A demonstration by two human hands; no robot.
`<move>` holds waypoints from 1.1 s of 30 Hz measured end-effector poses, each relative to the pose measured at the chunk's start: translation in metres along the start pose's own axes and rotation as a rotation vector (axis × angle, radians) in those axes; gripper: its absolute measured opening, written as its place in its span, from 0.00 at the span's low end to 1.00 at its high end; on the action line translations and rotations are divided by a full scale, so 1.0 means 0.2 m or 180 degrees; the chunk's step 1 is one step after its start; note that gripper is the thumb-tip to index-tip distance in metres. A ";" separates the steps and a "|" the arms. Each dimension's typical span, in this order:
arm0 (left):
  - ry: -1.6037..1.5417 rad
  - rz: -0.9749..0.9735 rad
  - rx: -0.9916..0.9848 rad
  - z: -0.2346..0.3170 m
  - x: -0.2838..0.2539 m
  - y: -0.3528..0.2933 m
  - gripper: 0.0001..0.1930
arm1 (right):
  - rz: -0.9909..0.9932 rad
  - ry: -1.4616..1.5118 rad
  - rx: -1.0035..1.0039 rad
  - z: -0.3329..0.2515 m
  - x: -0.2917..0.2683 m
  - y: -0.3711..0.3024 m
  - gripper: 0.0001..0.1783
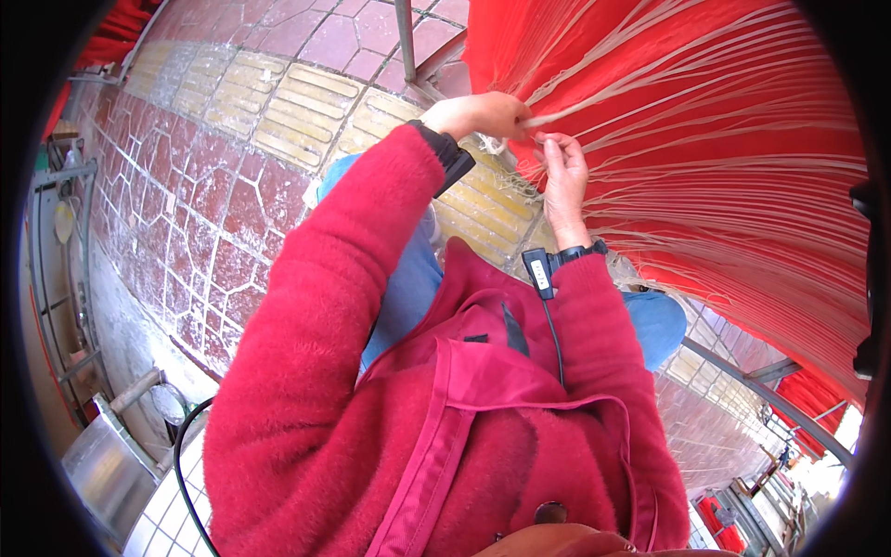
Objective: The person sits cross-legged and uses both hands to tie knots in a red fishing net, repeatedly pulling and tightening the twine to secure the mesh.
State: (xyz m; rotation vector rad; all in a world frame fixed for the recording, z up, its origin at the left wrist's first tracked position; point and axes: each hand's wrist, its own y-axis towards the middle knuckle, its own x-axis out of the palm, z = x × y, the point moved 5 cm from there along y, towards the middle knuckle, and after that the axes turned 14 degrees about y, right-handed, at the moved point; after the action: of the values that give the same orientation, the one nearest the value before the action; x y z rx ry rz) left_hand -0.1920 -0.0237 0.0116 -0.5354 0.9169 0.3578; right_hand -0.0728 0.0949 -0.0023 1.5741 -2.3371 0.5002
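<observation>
Many thin pale strands [640, 70] fan out across a broad red cloth [742, 269] in front of me on the right, gathering toward my hands. My left hand [483, 115] is closed, its fingers pinched round a bunch of these strands near the gathered end. Just beside it, slightly lower and to the right, my right hand [564, 181] has thumb and fingers pinched together on the strands. The fingertips of both hands nearly meet. A small tangle of pale strand ends [492, 144] hangs below my left hand. Whether the strands are tied there I cannot tell.
A metal frame [406, 42] stands at the cloth's upper left, and a metal bar [770, 395] runs below its lower right. Paving with yellow ribbed tiles [306, 107] lies under me, dusted white. At far left are metal racks [65, 269] and a shiny metal container [107, 473].
</observation>
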 end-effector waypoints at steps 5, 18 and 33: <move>-0.1726 0.0223 -0.0368 -0.06 -0.13 -0.05 0.15 | 0.0018 0.0679 -0.0118 -0.15 -0.06 -0.04 0.07; -0.0461 0.0820 -0.0670 -0.16 -0.15 -0.04 0.16 | -0.0004 0.0528 0.0274 -0.17 -0.09 -0.09 0.10; -0.0046 -0.0825 -0.0777 -0.22 0.63 0.05 0.24 | -0.0623 -0.0933 0.0460 0.46 -0.22 -0.01 0.12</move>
State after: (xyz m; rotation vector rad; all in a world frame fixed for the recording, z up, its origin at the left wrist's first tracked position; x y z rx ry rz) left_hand -0.1541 -0.0320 -0.1171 -0.8654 0.7824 0.2388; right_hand -0.0584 0.0908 -0.1041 2.0421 -2.3577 0.4251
